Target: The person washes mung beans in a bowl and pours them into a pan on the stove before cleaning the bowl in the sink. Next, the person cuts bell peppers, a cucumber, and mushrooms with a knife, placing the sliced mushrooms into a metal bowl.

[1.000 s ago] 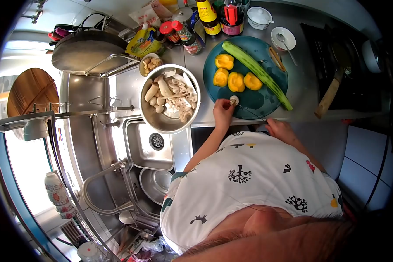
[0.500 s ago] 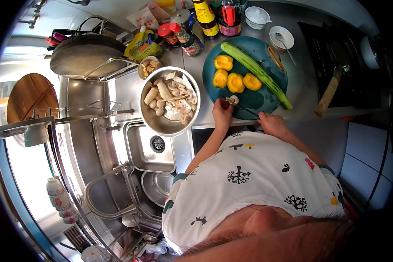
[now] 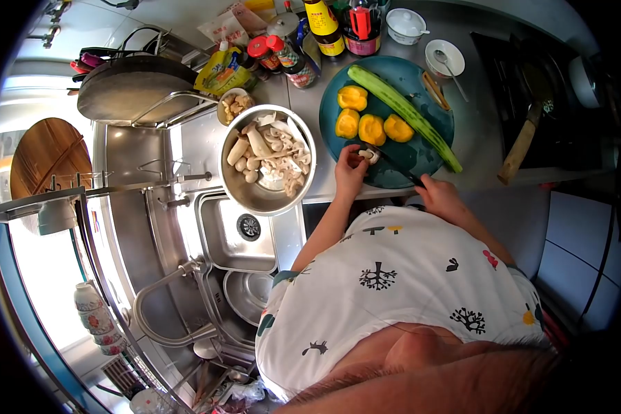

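My left hand is closed on a small mushroom, pinching it at the near left of a round green cutting board. In my right hand is the handle of a dark-bladed knife. Its blade slants over the board, and the tip is at the mushroom; whether it cuts in cannot be made out. Several yellow, hollowed pieces, perhaps squash, sit beyond my left hand. A long peeled green gourd or cucumber lies diagonally across the board.
Left of the board stands a steel bowl of mushrooms, partly over the sink. Sauce bottles line the back. A white bowl with a spoon stands behind the board. On the right, a pan's wooden handle sticks out from the stove.
The knife has swung up and its blade now reaches the mushroom's far side. My right hand has shifted slightly right; my left hand has turned a little around the mushroom.
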Action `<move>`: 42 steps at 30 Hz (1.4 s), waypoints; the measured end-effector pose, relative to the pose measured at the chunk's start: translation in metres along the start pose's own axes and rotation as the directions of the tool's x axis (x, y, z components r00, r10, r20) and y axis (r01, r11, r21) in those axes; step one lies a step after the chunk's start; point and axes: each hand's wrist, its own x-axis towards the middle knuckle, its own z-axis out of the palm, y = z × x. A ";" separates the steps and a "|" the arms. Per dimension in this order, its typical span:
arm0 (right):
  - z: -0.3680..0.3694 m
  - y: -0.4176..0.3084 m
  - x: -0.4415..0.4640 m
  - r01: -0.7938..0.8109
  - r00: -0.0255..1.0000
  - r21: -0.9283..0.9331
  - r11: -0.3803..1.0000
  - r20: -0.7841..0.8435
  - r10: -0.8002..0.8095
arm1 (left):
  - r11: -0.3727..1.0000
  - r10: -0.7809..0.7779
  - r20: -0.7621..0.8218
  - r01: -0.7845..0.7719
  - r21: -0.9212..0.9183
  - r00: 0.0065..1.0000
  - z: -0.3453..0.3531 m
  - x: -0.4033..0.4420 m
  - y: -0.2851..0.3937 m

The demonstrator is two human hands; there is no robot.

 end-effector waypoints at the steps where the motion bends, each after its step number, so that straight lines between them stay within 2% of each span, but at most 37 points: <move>1: 0.000 0.001 -0.002 -0.019 1.000 0.005 1.000 0.004 0.019 | 1.000 -0.003 0.024 0.002 0.012 1.000 0.000 0.000 0.000; 2: 0.002 0.004 -0.003 -0.020 1.000 0.007 1.000 0.002 0.020 | 1.000 -0.003 0.026 0.002 0.014 1.000 -0.003 0.003 -0.008; 4: 0.008 0.011 -0.004 -0.015 1.000 -0.033 0.999 0.012 0.015 | 0.976 0.108 0.142 -0.132 0.175 0.984 -0.007 0.008 -0.021; 8: 0.009 0.014 -0.007 -0.051 0.998 -0.034 0.998 0.044 0.052 | 0.967 0.150 0.121 -0.172 0.190 0.981 -0.006 -0.003 -0.017; 10: 0.010 0.014 -0.008 -0.067 0.995 -0.054 0.996 0.064 0.071 | 0.891 0.233 0.110 -0.258 0.373 0.966 0.000 -0.016 0.015; 11: 0.010 0.013 -0.008 -0.067 0.995 -0.052 0.996 0.066 0.071 | 0.891 0.231 0.110 -0.256 0.375 0.967 0.000 -0.015 0.013; 13: 0.007 0.009 -0.007 -0.072 0.994 -0.056 0.996 0.078 0.076 | 0.791 0.384 0.154 -0.410 0.455 0.911 -0.003 -0.008 0.004; 14: 0.006 0.008 -0.007 -0.070 0.994 -0.055 0.996 0.077 0.074 | 0.789 0.385 0.154 -0.411 0.456 0.910 -0.006 -0.005 0.000; 15: 0.006 0.009 -0.007 -0.073 0.994 -0.051 0.996 0.079 0.077 | 0.913 0.190 0.130 -0.224 0.342 0.973 -0.010 -0.001 -0.003; 16: 0.005 0.009 -0.007 -0.076 0.993 -0.048 0.996 0.082 0.080 | 0.976 -0.016 0.133 -0.014 0.218 0.991 -0.014 0.002 -0.006; 17: 0.004 0.009 -0.006 -0.075 0.994 -0.049 0.996 0.081 0.079 | 0.976 -0.015 0.132 -0.015 0.218 0.991 -0.018 0.003 -0.010; 19: 0.003 0.007 -0.006 -0.089 0.991 -0.030 0.996 0.097 0.092 | 0.970 -0.155 0.175 0.183 -0.158 0.972 -0.027 0.001 -0.015; 21: 0.003 0.007 -0.006 -0.084 0.991 -0.019 0.996 0.103 0.086 | 0.964 -0.141 0.195 0.180 -0.198 0.971 -0.033 0.000 -0.021; 23: 0.003 0.007 -0.006 -0.076 0.991 -0.010 0.997 0.107 0.077 | 0.921 -0.137 0.220 0.206 -0.330 0.966 -0.037 -0.002 -0.026; 27: 0.007 0.010 -0.005 -0.086 0.991 0.006 0.996 0.101 0.084 | 0.953 -0.131 0.195 0.177 -0.244 0.972 -0.032 -0.010 -0.018; 28: 0.008 0.011 -0.005 -0.086 0.992 0.008 0.996 0.092 0.085 | 0.995 0.090 0.188 -0.079 -0.064 0.978 -0.030 -0.012 -0.019; 29: 0.008 0.011 -0.005 -0.085 0.992 0.007 0.996 0.093 0.084 | 0.936 0.303 0.220 -0.333 0.116 0.927 -0.029 -0.014 -0.020; 33: 0.005 0.008 -0.007 -0.077 0.995 0.036 0.996 0.070 0.075 | 0.974 0.220 0.213 -0.227 0.009 0.952 -0.031 -0.016 -0.025; 35: 0.001 0.006 -0.008 -0.093 0.994 0.049 0.994 0.061 0.090 | 0.994 0.098 0.206 -0.086 -0.067 0.974 -0.036 -0.016 -0.027; 39: -0.001 0.005 -0.008 -0.096 0.994 0.021 0.995 0.060 0.094 | 0.997 0.051 0.187 -0.062 0.054 0.981 -0.037 -0.010 -0.017; 41: 0.000 0.006 -0.009 -0.077 0.996 0.029 0.997 0.055 0.075 | 0.975 0.152 0.206 -0.180 0.127 0.967 -0.036 -0.006 -0.015; 42: 0.002 0.008 -0.008 -0.057 0.996 0.008 0.998 0.063 0.056 | 0.975 0.153 0.206 -0.181 0.126 0.967 -0.034 -0.007 -0.012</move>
